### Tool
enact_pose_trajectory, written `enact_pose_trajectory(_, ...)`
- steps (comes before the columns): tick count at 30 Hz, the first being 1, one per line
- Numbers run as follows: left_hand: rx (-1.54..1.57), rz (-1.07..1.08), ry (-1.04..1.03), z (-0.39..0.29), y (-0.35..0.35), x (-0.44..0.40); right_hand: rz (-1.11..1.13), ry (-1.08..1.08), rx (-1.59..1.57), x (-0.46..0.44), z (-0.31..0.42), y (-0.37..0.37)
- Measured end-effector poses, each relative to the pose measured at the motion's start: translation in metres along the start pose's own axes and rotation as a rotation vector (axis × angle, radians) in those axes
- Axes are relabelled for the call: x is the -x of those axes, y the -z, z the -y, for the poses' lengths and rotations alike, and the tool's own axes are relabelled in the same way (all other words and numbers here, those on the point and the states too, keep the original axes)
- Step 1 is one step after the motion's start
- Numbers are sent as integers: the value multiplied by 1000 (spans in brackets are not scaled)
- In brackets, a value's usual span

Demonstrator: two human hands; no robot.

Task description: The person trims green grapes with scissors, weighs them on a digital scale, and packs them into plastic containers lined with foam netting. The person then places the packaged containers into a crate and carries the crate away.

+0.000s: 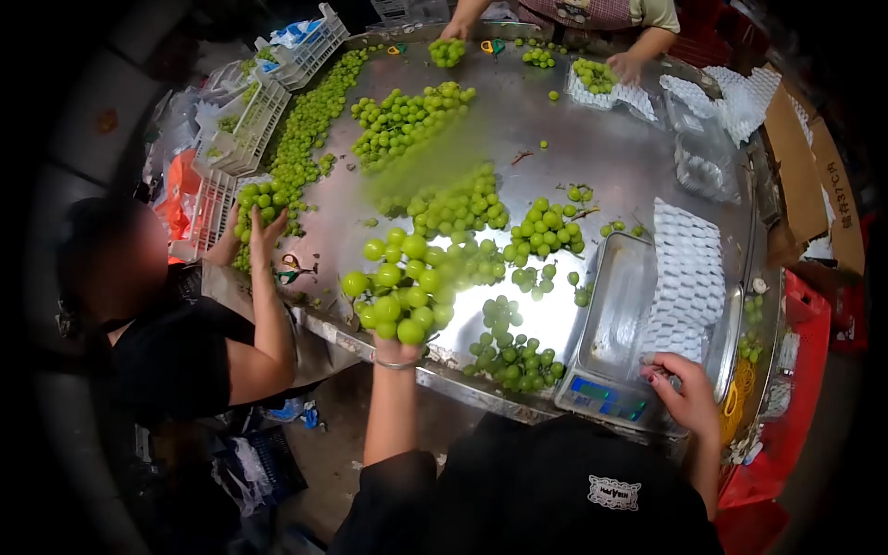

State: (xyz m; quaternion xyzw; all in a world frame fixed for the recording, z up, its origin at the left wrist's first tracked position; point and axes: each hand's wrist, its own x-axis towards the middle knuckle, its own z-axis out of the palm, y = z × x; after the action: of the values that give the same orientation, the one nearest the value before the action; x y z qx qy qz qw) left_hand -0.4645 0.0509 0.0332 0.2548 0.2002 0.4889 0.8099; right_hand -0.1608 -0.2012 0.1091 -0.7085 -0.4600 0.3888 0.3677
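My left hand [397,351] holds up a bunch of green grapes [400,292] from below, over the table's near edge. Much of that hand is hidden behind the grapes. My right hand [685,392] pinches the lower end of a white foam net sheet [686,268]. The sheet lies across the right part of a digital scale, beside the scale's clear tray [614,287]. A lit display [606,398] shows at the scale's front, its digits too small to read. Between my hands, smaller grape clusters [514,359] rest on the metal table.
Grape bunches [412,120] and loose grapes [310,116] cover the table's left and middle. A co-worker at left holds grapes [264,199] near scissors [294,268]; another works at the far edge. White crates [242,129], clear plastic boxes [705,166] and a cardboard carton [797,157] border the table.
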Motion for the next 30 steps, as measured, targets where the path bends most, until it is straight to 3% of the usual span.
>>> enact_pose_trajectory(2, 105, -52, 115, 13, -28, 14, 13, 25, -20, 5, 4, -2)
enact_pose_trajectory(4, 165, -15, 216, 26, -62, 30, 49, -5, -393, 11, 1, -5)
enact_pose_trajectory(6, 123, 191, 276, 46, -95, 42, -80, 184, -744, 7, -5, -14)
enact_pose_trajectory(8, 163, 250, 426, 69, -123, 53, -111, 320, -1029, -3, 4, -24)
enact_pose_trajectory(10, -1, 219, 458, 98, -162, 57, -39, 310, -1225, -10, 0, -24)
enact_pose_trajectory(12, -136, 252, 441, 127, -201, 61, -155, 157, -1337, 0, -3, -25)
enact_pose_trajectory(13, -130, 258, 456, 137, -208, 58, -100, 115, -1396, 5, -14, -16)
enact_pose_trajectory(15, -647, 469, 111, 155, -214, 46, -14, 67, -1594, 3, -35, -1)
enact_pose_trajectory(16, -637, 436, 28, 164, -204, 39, -103, 3, -1587, 4, -40, 5)
enact_pose_trajectory(18, -615, 310, -35, 166, -185, 34, -47, -30, -1505, 13, -65, 27)
enact_pose_trajectory(19, -753, 245, -47, 165, -175, 39, -54, -34, -1506, 11, -65, 33)
enact_pose_trajectory(21, -851, 227, 50, 181, -146, 47, -234, -163, -1155, 8, -65, 44)
enact_pose_trajectory(22, -949, 204, 138, 184, -139, 54, -240, -168, -1155, 4, -65, 44)
enact_pose_trajectory(25, -938, 312, 232, 197, -136, 75, -306, -320, -334, -13, -80, 33)
enact_pose_trajectory(30, -1152, 568, 109, 211, -139, 88, -216, -257, -251, -15, -103, 33)
